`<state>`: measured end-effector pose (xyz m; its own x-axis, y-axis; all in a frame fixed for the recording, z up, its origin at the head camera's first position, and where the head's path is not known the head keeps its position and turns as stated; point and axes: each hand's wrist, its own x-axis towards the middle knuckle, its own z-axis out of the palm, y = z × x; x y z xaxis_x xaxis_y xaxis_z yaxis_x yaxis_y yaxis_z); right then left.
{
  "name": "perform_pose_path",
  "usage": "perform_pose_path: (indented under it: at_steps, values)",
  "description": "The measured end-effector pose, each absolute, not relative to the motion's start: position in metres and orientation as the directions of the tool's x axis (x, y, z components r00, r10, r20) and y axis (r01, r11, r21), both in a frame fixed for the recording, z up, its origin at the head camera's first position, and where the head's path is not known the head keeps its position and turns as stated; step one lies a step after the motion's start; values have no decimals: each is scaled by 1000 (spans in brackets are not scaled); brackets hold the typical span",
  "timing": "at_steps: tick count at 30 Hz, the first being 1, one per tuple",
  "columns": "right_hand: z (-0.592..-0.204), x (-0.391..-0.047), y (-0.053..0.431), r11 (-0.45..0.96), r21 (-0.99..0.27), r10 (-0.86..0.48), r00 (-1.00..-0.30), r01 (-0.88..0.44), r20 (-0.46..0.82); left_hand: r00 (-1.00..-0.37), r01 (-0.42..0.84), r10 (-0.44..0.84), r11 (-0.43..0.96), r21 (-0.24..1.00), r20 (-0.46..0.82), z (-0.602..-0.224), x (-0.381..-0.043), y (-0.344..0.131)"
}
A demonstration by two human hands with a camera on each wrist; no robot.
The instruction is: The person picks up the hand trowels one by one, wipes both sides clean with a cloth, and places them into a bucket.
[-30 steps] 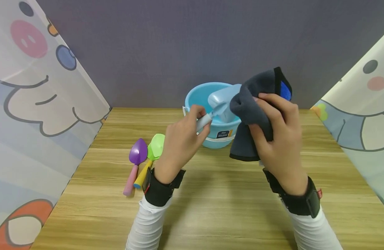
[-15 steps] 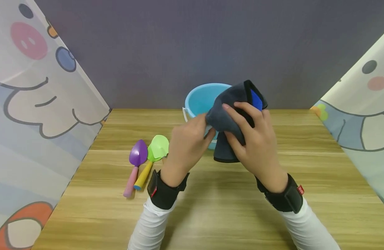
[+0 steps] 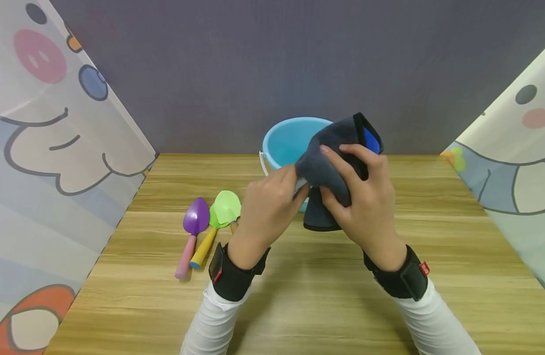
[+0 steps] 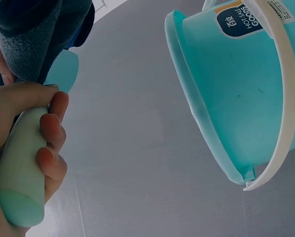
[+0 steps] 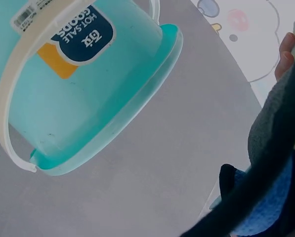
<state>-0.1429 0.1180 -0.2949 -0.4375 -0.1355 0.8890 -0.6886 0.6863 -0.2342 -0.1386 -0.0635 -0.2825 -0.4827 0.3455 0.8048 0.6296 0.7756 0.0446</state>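
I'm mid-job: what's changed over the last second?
The right hand brought the cloth left, up against the left hand, so it now hides most of the scoop from the head camera. The left hand shifted slightly right. Nothing was let go: both hands kept their holds. The bucket and purple shovel stayed put.

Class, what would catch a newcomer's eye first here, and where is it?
First, the dark grey cloth in the right hand, held against the pale-handled tool that the left hand grips. Behind them stands the light blue bucket. Off to the left, a bright purple shovel lies on the wooden table.
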Motion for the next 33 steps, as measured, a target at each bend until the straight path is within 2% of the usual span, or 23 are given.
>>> perform_pose_path:
  at_steps: [12,25,33]
  values:
    - [-297,-145,119,688,-255,-96,-434,-680,896,-465,630,362,777,15,808,-285,-137,-60]
    - [-292,-146,128,685,-330,-54,-498,-649,866,-475,638,387,770,7,790,-284,-137,-59]
    - [-289,-149,136,681,-371,-21,-524,-631,852,-451,634,384,773,-13,806,-284,-138,-60]
